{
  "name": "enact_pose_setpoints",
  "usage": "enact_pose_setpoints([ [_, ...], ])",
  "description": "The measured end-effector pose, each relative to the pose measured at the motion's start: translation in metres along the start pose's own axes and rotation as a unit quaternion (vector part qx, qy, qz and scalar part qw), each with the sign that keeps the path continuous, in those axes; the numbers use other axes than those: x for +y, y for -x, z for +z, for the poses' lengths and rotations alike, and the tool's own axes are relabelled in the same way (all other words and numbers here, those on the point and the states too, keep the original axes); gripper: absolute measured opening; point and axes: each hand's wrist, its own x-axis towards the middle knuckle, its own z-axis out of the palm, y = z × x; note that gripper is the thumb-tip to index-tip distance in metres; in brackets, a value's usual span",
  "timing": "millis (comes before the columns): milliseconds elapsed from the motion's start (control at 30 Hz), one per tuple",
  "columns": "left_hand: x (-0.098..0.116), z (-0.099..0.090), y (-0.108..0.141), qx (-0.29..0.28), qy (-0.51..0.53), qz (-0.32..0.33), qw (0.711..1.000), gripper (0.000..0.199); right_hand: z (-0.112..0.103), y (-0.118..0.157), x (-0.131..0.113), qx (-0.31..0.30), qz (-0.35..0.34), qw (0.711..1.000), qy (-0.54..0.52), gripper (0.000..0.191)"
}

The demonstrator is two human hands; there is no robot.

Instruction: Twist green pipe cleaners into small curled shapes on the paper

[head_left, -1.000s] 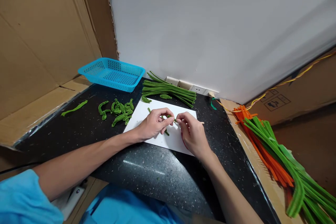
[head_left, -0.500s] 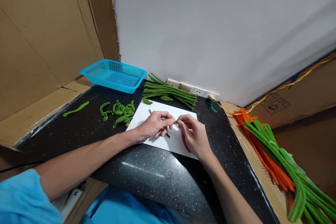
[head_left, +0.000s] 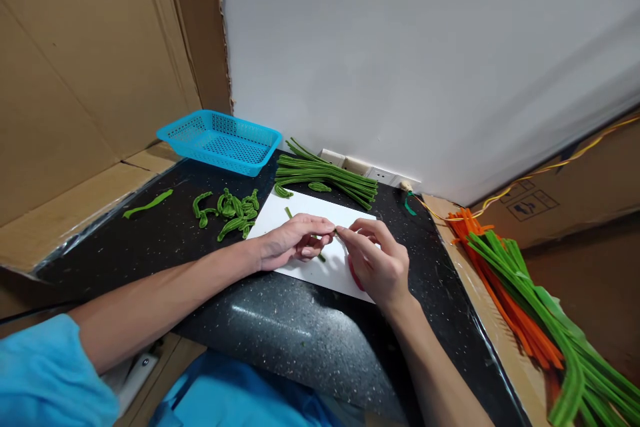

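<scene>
Over a white sheet (head_left: pixel 267 217), my left hand (head_left: pixel 295 243) and my right hand (head_left: pixel 385 263) meet at the fingertips. Both pinch a small green pipe cleaner piece (head_left: pixel 336 231), mostly hidden by the fingers. Beneath my left hand a straight green pipe cleaner (head_left: pixel 289 213) lies on the sheet. A red curved object (head_left: pixel 355 275), its kind unclear, is partly covered by my right hand. Just behind the sheet are a green looped leaf shape (head_left: pixel 319 187) and another looped piece (head_left: pixel 283 192). Left of it lies a pile of looped green pieces (head_left: pixel 230 207).
A bundle of green pipe cleaners (head_left: pixel 325 175) lies by the wall sockets (head_left: pixel 383 175). At the back left stands a blue perforated basket (head_left: pixel 220 143). A flat green strip (head_left: pixel 148 204) is on the black counter. Orange stems (head_left: pixel 530 330) and light green stems (head_left: pixel 555 320) line the right edge.
My right hand has turned slightly and its fingers are straighter, still meeting the left fingertips. The whole view has shifted a little.
</scene>
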Motion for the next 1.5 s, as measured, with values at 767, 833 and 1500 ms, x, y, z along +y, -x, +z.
enact_pose_setpoints([
  [767, -0.012, 0.006, 0.004, 0.103, -0.355, 0.274, 0.888, 0.019, 0.001, -0.015, -0.012, -0.069, 0.350, 0.882, -0.307, 0.030],
  [833, -0.012, 0.000, 0.004, 0.091, -0.447, 0.330, 0.826, 0.013, 0.001, -0.015, -0.010, -0.098, 0.423, 0.817, -0.380, 0.036],
  [1500, -0.015, 0.004, -0.003, 0.069, -0.258, 0.144, 0.953, 0.035, 0.004, 0.003, 0.006, -0.048, 0.042, 0.998, 0.003, 0.015],
])
